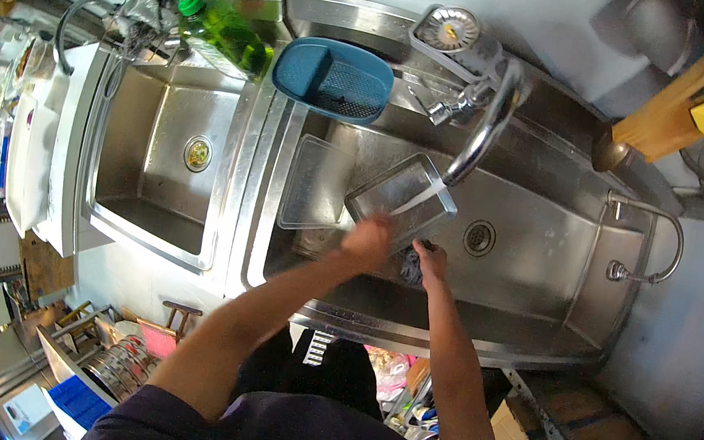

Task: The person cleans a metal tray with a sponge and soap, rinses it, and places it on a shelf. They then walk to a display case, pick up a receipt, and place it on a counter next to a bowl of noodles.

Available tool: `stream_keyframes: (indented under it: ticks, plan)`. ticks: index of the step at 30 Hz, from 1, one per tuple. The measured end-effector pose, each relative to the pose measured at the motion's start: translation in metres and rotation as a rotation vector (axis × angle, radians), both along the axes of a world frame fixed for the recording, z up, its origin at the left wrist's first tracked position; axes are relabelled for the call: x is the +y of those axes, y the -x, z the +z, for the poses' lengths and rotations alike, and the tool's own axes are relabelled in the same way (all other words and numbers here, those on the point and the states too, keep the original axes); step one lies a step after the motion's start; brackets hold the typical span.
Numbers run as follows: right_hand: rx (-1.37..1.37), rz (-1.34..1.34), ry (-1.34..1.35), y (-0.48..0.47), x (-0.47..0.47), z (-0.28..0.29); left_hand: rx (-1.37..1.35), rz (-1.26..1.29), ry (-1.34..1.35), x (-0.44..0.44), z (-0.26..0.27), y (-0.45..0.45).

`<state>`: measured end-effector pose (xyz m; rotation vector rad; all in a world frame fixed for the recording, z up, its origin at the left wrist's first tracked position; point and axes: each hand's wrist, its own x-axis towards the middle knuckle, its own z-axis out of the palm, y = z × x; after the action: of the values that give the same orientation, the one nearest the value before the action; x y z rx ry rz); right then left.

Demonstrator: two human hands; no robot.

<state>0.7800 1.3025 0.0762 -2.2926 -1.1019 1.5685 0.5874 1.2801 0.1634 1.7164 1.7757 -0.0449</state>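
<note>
My left hand (367,244), blurred, is at the near left edge of a clear rectangular container (390,188) and grips it there. The container is tilted in the large stainless steel sink (545,240), under a stream of water (421,199) from the chrome faucet (491,131). My right hand (431,265) is just off the container's near right corner. Its fingers close on a dark grey scrubber (411,270), which hangs below them. Left of the container, a clear rectangular lid or tray (315,181) leans at the sink's left wall.
A blue strainer basket (333,79) sits on the sink's back left rim. Green soap bottle (226,33) stands left of it. A caddy with a drain strainer (451,30) is behind the faucet. A smaller sink (188,109) adjoins at left; a hose spout (676,245) arches at right.
</note>
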Motion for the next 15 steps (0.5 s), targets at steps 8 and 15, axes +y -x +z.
stream_keyframes:
  ticks: [8, 15]
  plan:
    - [0.612, -0.172, 0.118, 0.025, -0.013, 0.061, 0.843, -0.364, 0.114, 0.082, 0.005, 0.152]
    - [0.758, -0.221, 0.138, 0.066, -0.038, 0.040, 0.475, -0.328, 0.121, 0.071, 0.109, 0.147]
